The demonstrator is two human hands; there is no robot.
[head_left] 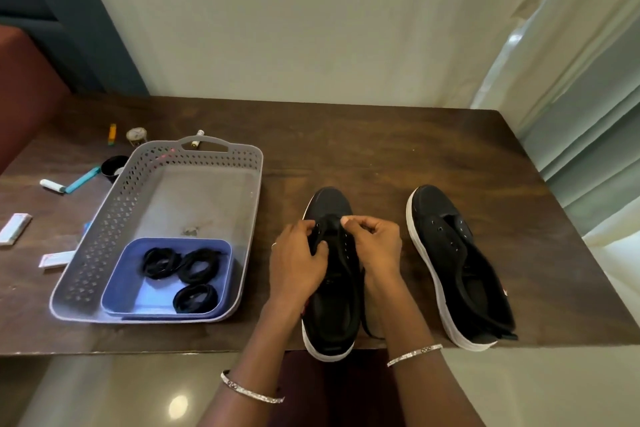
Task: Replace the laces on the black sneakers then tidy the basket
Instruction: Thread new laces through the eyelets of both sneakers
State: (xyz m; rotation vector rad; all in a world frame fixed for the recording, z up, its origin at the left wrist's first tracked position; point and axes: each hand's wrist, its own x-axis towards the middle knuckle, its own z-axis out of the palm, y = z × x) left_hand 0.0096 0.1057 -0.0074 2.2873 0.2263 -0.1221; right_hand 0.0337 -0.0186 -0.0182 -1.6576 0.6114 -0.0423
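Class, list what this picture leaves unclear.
Head view.
Which eyelets the lace passes: covered by the left hand and right hand on the middle sneaker.
What the small items behind the basket are: too small.
Whether the coiled laces in the blue tray are single or paired: too dark.

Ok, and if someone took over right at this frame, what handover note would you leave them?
Left hand and right hand: both pinch a lace at the front eyelets of the near sneaker, whose heel overhangs the table edge.
Other sneaker: to its right, visible eyelets bare.
Three coiled laces lie in the blue tray inside the grey basket; small items lie outside it.
Done: unclear whether this lace is going in or coming out.
Left: lace both sneakers, tidy the basket.
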